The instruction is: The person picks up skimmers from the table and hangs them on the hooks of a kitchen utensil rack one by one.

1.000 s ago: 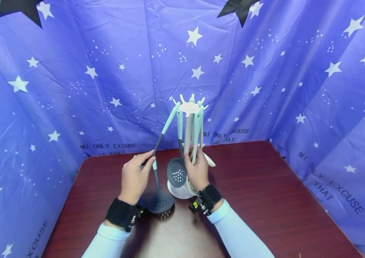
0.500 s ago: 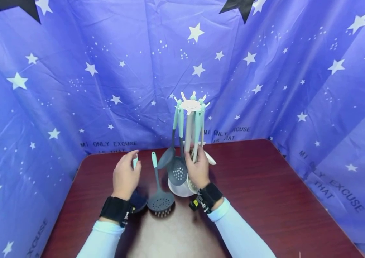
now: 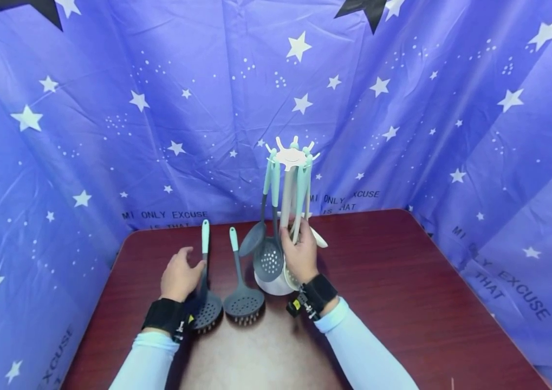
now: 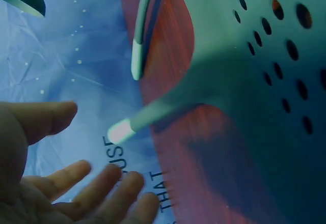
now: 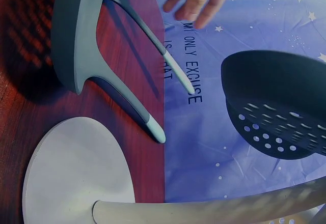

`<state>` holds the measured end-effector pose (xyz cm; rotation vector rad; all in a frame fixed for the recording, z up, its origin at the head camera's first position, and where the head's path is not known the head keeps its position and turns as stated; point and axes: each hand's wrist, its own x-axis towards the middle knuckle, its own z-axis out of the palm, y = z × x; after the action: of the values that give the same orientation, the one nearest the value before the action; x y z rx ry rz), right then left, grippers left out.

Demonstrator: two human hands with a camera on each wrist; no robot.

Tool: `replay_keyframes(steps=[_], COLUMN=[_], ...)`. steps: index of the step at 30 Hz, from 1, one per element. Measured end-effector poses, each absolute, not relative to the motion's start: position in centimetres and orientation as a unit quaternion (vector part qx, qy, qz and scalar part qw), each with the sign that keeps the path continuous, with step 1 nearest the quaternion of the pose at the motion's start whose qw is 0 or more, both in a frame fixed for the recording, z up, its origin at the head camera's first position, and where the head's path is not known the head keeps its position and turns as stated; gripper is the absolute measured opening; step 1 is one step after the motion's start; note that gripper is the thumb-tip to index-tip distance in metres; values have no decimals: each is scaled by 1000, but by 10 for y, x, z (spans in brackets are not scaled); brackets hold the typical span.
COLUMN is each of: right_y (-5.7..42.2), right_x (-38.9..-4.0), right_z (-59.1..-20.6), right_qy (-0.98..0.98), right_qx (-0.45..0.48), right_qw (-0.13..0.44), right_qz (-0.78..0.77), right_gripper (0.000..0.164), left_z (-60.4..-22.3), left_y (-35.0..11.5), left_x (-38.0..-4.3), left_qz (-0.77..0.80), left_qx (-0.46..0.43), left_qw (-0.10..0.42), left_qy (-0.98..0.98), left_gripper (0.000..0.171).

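A white utensil rack (image 3: 291,157) stands on the table, and my right hand (image 3: 299,254) grips its post. Grey utensils with mint handles hang from it, among them a ladle (image 3: 253,239) and a slotted skimmer (image 3: 269,261). My left hand (image 3: 180,274) is left of the rack, its thumb and fingers spread apart and holding nothing. Just right of that hand is a skimmer (image 3: 208,310), its mint handle pointing to the back. Another skimmer (image 3: 244,301) lies between that one and the rack. Most of the right hand's fingers are hidden behind the post and handles.
The rack's round white base (image 5: 76,168) rests on the dark red table (image 3: 378,303). A pale utensil head (image 3: 318,239) hangs at the rack's right side. Blue star-patterned curtains (image 3: 236,97) enclose the table's back and sides.
My left hand has let go of the ladle, which swung in to hang beside the rack. That hand then moved left and toward me. The right hand stays on the post.
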<state>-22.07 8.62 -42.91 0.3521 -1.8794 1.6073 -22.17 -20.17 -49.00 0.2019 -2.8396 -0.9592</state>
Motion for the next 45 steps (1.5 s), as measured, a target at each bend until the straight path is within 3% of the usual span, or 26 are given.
replay_keyframes(steps=[4, 10, 15, 25, 35, 45], right_y=[87, 86, 87, 86, 86, 88], right_x=[-222, -221, -220, -220, -221, -221], right_z=[-430, -431, -431, -434, -435, -432], right_qy=[-715, -716, -715, -718, -719, -717], right_qx=[135, 134, 131, 129, 124, 130], right_qw=[314, 311, 315, 312, 312, 314], right_qz=[610, 610, 610, 609, 609, 608], right_gripper=[22, 23, 23, 23, 23, 22], left_z=[-498, -510, -512, -516, -518, -517], left_y=[-204, -203, -202, -198, -199, -198], left_x=[-221, -217, -217, -218, -218, -220], left_qz=[-304, -292, -293, -338, -345, -361], left_qx=[69, 78, 77, 71, 75, 90], left_qw=[25, 15, 22, 57, 44, 60], left_qy=[-950, -953, -953, -937, -934, -926], left_gripper=[63, 59, 53, 27, 35, 24])
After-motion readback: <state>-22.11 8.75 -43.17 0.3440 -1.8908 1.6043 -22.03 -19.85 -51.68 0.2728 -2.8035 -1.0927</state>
